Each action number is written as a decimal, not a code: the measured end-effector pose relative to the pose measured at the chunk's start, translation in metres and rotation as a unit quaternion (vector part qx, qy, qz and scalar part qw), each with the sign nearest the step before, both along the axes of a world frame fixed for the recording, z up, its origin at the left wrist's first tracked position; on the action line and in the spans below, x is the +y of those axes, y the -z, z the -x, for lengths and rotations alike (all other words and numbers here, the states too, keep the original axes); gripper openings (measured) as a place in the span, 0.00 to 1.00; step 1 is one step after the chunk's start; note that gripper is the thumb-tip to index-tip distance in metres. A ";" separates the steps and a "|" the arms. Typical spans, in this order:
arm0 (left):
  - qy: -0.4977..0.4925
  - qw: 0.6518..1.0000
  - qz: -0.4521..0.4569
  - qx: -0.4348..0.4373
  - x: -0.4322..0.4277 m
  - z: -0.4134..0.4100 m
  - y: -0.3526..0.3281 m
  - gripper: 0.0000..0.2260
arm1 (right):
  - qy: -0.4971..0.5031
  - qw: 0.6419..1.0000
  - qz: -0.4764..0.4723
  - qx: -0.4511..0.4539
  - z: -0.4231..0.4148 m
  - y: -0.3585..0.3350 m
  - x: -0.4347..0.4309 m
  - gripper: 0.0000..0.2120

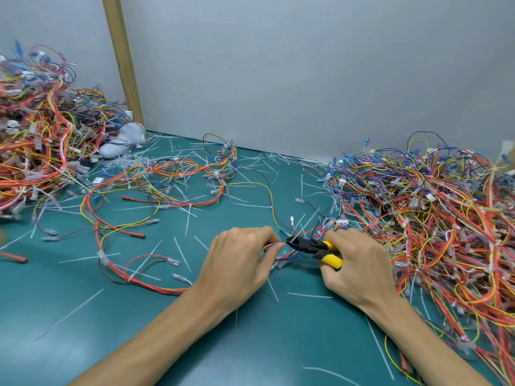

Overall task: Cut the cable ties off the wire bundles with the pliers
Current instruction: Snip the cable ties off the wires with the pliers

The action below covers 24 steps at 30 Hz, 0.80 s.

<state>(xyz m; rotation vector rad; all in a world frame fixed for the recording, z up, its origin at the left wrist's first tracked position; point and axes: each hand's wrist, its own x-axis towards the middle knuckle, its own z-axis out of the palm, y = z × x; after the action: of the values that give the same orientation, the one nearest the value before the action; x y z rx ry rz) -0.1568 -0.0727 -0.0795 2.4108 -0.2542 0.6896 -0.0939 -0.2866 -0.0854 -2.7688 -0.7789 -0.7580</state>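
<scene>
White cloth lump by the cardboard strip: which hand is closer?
Left. The left hand is in front and right of the white cloth lump; the right hand, gripping the pliers, is further right again.

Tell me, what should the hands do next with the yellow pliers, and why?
Probably squeeze the handles. The right hand grips the pliers, whose black tip sits at the wire bundle that the left hand pinches, so a snip seems ready.

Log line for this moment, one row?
left hand: pinches wire bundle | right hand: grips pliers | pliers head at bundle
</scene>
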 end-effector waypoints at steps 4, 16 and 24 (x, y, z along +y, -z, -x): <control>0.001 1.000 0.000 -0.003 0.000 0.000 0.001 0.05 | 0.006 1.000 0.011 0.014 0.000 0.000 0.000 0.06; -0.013 1.000 -0.016 -0.007 0.001 -0.002 0.003 0.03 | 0.025 0.999 0.000 0.044 -0.001 0.002 -0.001 0.10; -0.011 1.000 -0.018 0.005 0.001 -0.003 0.006 0.04 | 0.034 0.997 0.003 0.067 -0.003 0.003 -0.002 0.10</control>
<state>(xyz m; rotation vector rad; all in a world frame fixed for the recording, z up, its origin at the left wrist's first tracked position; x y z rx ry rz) -0.1535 -0.0718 -0.0850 2.4540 -0.2371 0.6888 -0.0906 -0.2881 -0.0886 -2.8294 -0.6653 -0.5756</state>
